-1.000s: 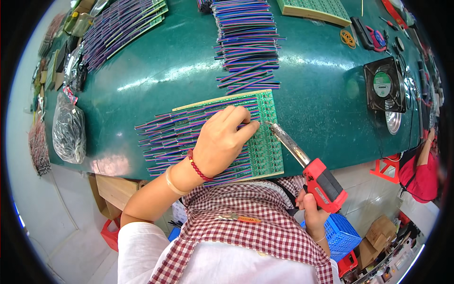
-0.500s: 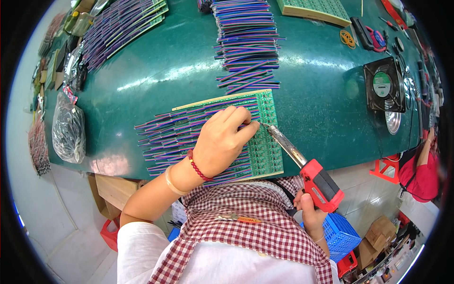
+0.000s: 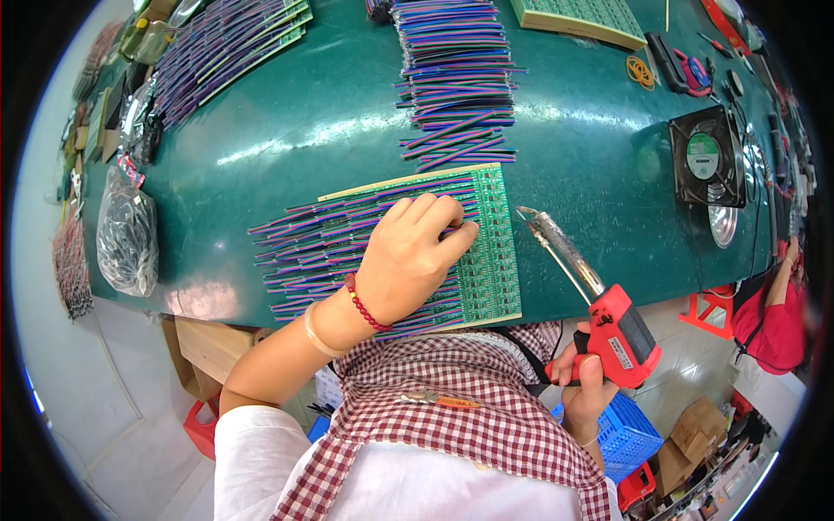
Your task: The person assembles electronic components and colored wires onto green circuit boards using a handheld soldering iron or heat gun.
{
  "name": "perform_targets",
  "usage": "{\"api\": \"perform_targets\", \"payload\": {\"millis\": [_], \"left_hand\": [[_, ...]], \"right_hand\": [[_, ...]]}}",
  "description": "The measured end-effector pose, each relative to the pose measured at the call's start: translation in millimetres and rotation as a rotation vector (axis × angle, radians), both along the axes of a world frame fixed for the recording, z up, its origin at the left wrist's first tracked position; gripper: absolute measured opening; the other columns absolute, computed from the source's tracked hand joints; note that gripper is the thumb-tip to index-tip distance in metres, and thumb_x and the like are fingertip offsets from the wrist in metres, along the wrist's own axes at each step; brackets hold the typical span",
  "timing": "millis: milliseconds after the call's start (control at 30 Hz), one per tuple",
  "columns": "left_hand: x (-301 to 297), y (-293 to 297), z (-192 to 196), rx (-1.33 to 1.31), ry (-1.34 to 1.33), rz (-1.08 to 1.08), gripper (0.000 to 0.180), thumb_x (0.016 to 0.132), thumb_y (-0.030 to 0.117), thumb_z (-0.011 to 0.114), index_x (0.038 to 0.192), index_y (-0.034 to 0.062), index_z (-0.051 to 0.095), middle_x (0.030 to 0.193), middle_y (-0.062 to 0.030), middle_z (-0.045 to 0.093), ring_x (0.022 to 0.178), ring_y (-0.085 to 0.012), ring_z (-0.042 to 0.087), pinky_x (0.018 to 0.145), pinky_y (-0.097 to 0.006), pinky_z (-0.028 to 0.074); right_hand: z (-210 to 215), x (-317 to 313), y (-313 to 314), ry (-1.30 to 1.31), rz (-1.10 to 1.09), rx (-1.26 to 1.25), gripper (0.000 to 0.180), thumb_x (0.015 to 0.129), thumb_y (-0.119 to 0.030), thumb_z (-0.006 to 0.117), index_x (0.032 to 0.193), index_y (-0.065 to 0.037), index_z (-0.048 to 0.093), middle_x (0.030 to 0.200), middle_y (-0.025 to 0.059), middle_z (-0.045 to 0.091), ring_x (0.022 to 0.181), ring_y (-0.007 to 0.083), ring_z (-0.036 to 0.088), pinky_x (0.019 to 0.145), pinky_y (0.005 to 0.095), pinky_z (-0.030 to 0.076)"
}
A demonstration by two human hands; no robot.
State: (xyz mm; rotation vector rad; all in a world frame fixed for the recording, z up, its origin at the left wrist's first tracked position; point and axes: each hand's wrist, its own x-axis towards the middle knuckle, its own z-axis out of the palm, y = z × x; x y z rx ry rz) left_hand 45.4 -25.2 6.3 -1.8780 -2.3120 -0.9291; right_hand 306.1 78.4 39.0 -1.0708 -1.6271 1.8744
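Where fingers (image 3: 434, 227) press: ribbed wires (image 3: 330, 239), perhaps.

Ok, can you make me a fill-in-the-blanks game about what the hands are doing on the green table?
1. The left hand presses on the flat green circuit board, which is covered with rows of striped ____.
2. The right hand grips a soldering gun whose body is coloured ____.
3. The gun's metal tip hangs to the ____ of the board.
4. The square black fan lies on the dark green ____.

Missing words: wires; red; right; table
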Motion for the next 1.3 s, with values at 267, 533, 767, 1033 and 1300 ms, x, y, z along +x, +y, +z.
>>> {"api": "perform_targets", "payload": {"millis": [267,533,767,1033,1300], "left_hand": [[-22,35,28,-0.095,0.065,0.060,0.016,0.077,0.008,0.069,0.091,0.0068,0.062,0.086,-0.0074,0.056,0.085,-0.0263,0.057,0.075,-0.038,0.045],[-47,81,-8,-0.165,0.221,0.146,0.008,0.082,0.010,0.065,0.085,0.0058,0.060,0.086,-0.0086,0.058,0.087,-0.0267,0.059,0.075,-0.039,0.048],[-46,73,-4,0.011,-0.038,0.118,0.007,0.083,0.005,0.063,0.085,0.0019,0.056,0.089,-0.0110,0.059,0.084,-0.0300,0.060,0.073,-0.041,0.049],[1,7,18,0.002,-0.243,-0.018,0.016,0.077,-0.005,0.066,0.090,0.0013,0.063,0.086,-0.0115,0.057,0.077,-0.0291,0.060,0.068,-0.036,0.051],[9,-1,-2,0.030,-0.145,-0.034,0.029,0.067,-0.009,0.067,0.095,0.0005,0.066,0.088,-0.0104,0.058,0.078,-0.0248,0.060,0.065,-0.033,0.052]], "right_hand": [[2,-5,11,0.144,-0.055,0.072,0.053,0.097,-0.047,0.054,0.123,-0.001,0.047,0.084,0.0085,0.056,0.064,0.0125,0.053,0.061,0.0293,0.048],[-2,4,13,0.121,-0.042,0.149,0.056,0.095,-0.049,0.057,0.124,-0.002,0.046,0.081,0.0077,0.055,0.065,0.0134,0.054,0.066,0.0328,0.050],[-4,8,13,0.116,-0.048,0.163,0.060,0.094,-0.051,0.057,0.123,0.001,0.046,0.069,0.0062,0.052,0.057,0.0131,0.052,0.059,0.0313,0.049],[-6,22,9,-0.019,0.051,0.083,0.059,0.094,-0.048,0.058,0.120,0.004,0.048,0.064,0.0074,0.053,0.052,0.0118,0.048,0.051,0.0286,0.046],[-23,27,-2,-0.063,0.117,0.008,0.047,0.095,-0.037,0.061,0.118,0.002,0.051,0.070,0.0085,0.056,0.054,0.0129,0.048,0.053,0.0292,0.046]]}}
